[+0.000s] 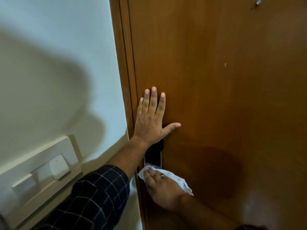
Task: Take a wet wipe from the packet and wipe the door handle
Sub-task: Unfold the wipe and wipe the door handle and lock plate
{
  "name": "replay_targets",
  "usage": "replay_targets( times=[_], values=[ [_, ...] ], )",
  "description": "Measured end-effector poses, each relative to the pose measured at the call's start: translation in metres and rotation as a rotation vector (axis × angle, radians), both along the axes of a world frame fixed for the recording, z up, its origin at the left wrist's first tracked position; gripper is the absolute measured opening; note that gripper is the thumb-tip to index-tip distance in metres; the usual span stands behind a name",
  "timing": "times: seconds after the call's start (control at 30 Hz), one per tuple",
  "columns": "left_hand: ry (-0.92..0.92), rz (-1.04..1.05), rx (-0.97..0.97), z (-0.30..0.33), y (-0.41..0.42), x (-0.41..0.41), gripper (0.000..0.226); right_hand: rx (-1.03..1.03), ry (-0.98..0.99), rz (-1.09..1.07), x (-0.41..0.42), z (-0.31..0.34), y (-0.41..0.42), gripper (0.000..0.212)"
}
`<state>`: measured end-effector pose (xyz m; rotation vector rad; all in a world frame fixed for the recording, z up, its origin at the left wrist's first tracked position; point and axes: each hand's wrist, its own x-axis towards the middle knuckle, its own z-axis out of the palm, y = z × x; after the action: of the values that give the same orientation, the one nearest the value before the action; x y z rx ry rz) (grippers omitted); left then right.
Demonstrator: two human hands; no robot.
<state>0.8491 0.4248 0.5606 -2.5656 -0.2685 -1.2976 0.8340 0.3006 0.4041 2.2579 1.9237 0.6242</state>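
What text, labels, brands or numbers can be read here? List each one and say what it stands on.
None can be read.
Switch plate: a faint mark on one rocker, too small to read.
Lock plate: dark and glossy, no legible marking.
Wet wipe under the right hand: plain white, no print.
Door, where the left hand rests flat: bare wood, no sign.

My left sleeve [98,195] dark navy with a thin pale check, pushed up my forearm, small ring [162,175] on my right hand [163,190]
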Motion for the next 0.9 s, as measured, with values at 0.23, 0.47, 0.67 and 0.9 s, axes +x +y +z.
replay_targets(
  times=[0.23, 0.47, 0.67, 0.9],
  values=[
    [-0.141, -0.062, 0.019, 0.009, 0.005, 0.015, 0.111, -0.013, -0.215, 0.150, 0.026, -0.017, -0.024, 0.048],
    [-0.176, -0.061, 0.041, 0.009, 0.009, 0.019, 0.111, -0.106, -0.220, -0.090, -0.008, -0.003, 0.042, 0.051],
    [-0.164, -0.045, 0.038, 0.010, 0.007, 0.014, 0.109, -0.151, -0.202, -0.111, -0.011, 0.003, 0.049, 0.048],
    [-0.143, -0.029, 0.026, 0.010, 0.006, 0.013, 0.108, 0.006, 0.010, 0.088, 0.006, 0.006, -0.011, 0.053]
  ],
)
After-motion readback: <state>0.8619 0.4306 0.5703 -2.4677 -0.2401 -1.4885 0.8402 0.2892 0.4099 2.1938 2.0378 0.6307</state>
